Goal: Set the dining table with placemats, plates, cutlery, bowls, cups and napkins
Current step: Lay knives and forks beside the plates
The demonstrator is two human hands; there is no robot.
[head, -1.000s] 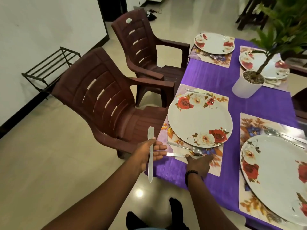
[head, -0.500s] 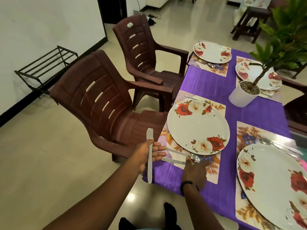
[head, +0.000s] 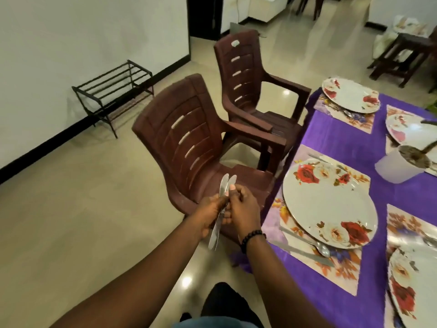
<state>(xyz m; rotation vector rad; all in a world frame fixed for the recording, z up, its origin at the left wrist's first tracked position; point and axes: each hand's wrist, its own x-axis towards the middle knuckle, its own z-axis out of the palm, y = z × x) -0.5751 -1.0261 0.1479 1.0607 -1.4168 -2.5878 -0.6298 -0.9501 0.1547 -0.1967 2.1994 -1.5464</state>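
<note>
Knives [head: 218,217] gripped in left hand [head: 211,215], right hand [head: 241,209] pinching one

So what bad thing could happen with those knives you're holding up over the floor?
The knives are held in both hands, the left hand and right hand, out past the table edge above the bare floor and the near chair. While the fingers sort them, one could slip and clatter down, maybe near the feet below. Also, the knife already on the near placemat lies close to the table's edge, so a passing arm might knock it off.
</note>
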